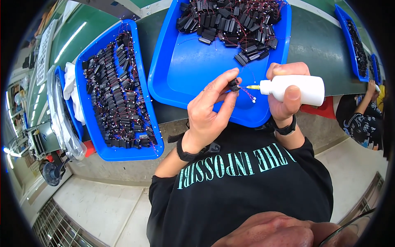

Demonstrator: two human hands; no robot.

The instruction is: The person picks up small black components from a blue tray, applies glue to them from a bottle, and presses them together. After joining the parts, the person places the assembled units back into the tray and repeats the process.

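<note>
Could flood or scratch the black wired module (234, 85) through too hard a squeeze or an unsteady needle tip (253, 87). Pinching module in left grip (210, 101), closed down to its thickness. Wrapping right grip (280, 108) around white squeeze bottle (308, 88), aiming tip leftward, just beside module. Holding both over blue tray (205, 66).

White bottle (312, 88) levelled at a small black part (234, 85)

The black part is held up on the left, partly covered, so its full shape is hidden. Thin reddish wires (248, 94) trail from it to the right and toward the near side, ending in a small white plug (254, 99). The bottle is nearly horizontal, base to the right, its slim yellowish nozzle (253, 87) pointing left at the part (whether the tip touches is unclear).
</note>
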